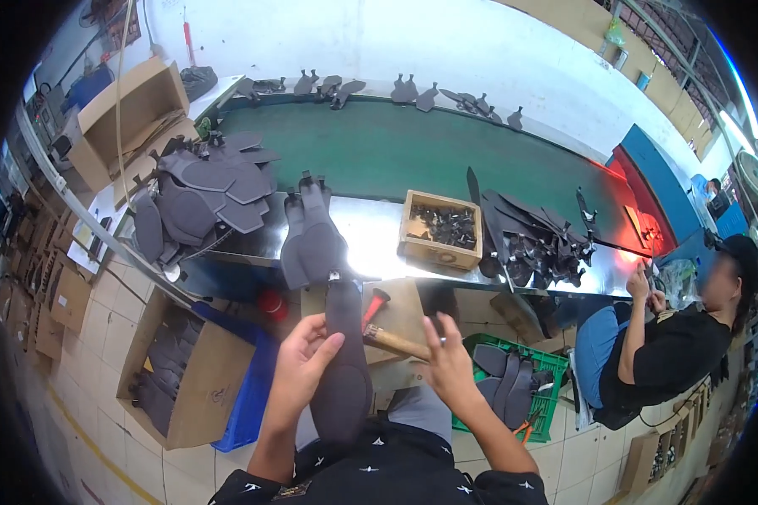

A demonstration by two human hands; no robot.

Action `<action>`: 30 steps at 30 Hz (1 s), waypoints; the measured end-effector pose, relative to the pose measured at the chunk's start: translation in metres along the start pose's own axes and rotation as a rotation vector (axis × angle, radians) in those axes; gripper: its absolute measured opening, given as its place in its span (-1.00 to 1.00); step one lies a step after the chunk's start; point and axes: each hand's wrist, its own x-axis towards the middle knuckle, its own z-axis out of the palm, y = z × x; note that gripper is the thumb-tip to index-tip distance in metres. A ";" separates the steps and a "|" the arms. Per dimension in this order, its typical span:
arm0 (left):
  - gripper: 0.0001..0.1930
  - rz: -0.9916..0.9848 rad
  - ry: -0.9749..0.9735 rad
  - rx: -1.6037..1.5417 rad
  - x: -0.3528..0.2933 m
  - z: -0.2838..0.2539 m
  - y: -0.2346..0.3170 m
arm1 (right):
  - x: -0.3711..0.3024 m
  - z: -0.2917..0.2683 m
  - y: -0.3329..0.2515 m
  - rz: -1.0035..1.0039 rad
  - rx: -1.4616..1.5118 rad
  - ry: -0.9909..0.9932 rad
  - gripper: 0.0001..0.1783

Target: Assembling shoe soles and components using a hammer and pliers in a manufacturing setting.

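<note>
My left hand [306, 358] grips the edge of a long dark grey sole-shaped piece [343, 396], thumb on its upper face. The narrow end points away from me, with a small clip-like part at its tip. My right hand [449, 362] is closed round the wooden handle of a hammer [400, 343] with a red-ended head, just right of the piece. On the metal table edge ahead, overlapping grey sole pieces [314, 240] stand near a wooden box [440, 259] of small black parts. Farther right lies a pile of black strap-like parts [547, 252].
A large pile of grey sole pieces [206, 189] sits at the table's left. Behind runs a green conveyor belt [354, 143]. Cardboard box [215, 391] and green crate [552, 408] hold more pieces beside me. A co-worker [682, 337] sits at right near a red-lit machine [640, 202].
</note>
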 end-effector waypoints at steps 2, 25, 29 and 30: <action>-0.66 0.003 0.005 0.025 0.005 0.003 -0.019 | -0.029 0.012 0.016 0.184 -0.038 0.063 0.08; -0.83 0.236 -0.487 1.096 0.337 0.137 -0.110 | -0.079 -0.004 0.038 0.582 0.867 0.421 -0.85; -0.84 0.275 -0.510 1.061 0.334 0.128 -0.104 | -0.057 -0.006 0.046 0.614 1.016 0.418 -0.84; -0.81 0.340 -0.523 1.038 0.332 0.129 -0.108 | -0.053 -0.004 0.050 0.543 1.010 0.456 -0.82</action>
